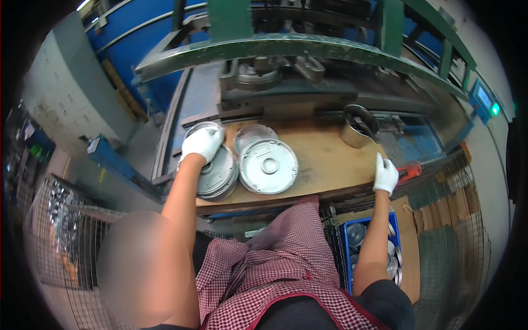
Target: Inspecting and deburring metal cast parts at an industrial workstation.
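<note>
My left hand (202, 144), in a white glove, is closed over the edge of a round silvery metal cover (193, 130) at the left end of the board. Just below it lies a stack of similar covers (218, 171). To its right, another cover (269, 166) overlaps one behind it (254, 133). My right hand (386, 174), also gloved, is at the board's right edge with its fingers apart and nothing visible in them. Beside it is a red-handled tool (409, 171), and I cannot tell whether they touch.
A metal pot (356, 132) with a dark handled tool inside stands on the brown board (324, 165). Beyond is a press with a green frame (308, 47). A blue crate (345, 253) of round metal parts sits lower right. Wire baskets (82, 242) flank me.
</note>
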The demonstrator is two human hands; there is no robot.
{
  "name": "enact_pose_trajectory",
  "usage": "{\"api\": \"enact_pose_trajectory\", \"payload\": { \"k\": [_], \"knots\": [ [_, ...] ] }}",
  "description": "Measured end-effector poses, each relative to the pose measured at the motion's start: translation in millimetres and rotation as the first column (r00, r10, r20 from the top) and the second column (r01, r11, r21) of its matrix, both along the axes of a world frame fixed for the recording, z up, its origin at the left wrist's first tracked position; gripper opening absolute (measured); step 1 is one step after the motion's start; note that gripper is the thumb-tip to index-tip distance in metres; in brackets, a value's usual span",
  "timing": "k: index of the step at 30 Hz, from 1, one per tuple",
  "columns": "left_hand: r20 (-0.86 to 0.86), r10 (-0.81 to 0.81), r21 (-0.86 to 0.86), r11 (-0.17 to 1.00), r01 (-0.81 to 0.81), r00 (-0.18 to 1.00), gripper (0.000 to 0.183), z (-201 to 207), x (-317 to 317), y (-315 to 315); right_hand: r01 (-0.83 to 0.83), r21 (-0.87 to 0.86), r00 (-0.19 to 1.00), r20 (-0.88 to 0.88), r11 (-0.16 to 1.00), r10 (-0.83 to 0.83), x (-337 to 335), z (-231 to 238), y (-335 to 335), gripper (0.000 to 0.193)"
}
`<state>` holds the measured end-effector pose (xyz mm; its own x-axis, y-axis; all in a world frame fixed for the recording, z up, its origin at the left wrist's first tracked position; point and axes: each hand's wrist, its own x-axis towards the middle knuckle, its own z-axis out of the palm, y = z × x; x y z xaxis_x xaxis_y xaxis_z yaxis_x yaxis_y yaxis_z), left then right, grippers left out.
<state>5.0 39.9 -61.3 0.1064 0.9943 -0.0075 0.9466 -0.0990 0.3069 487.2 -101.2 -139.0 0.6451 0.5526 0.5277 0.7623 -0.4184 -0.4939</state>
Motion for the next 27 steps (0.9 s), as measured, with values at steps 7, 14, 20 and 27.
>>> {"api": "enact_pose_trajectory", "payload": {
  "k": [7, 14, 20, 27],
  "knots": [
    [-0.036, -0.017, 0.042, 0.999, 0.019, 0.999, 0.042, 1, 4, -1, -0.238, -0.334, 0.971, -0.085, 0.912, 0.223, 5, 51, 23, 0.1],
    [0.001, 0.022, 0.065, 0.998, -0.022, 1.0, 0.045, -2, 2, 0, -0.286, -0.217, 0.944, -0.234, 0.933, 0.235, 16, 85, 70, 0.035],
    [-0.005, 0.013, 0.031, 0.999, -0.013, 1.0, 0.046, -4, 1, 1, -0.292, -0.375, 0.956, -0.122, 0.88, 0.266, 13, 101, 88, 0.044],
    [0.001, 0.032, 0.049, 0.998, -0.032, 0.999, 0.045, -6, 0, 1, -0.251, -0.31, 0.968, -0.084, 0.917, 0.237, 3, 95, 85, 0.047]
  ]
}}
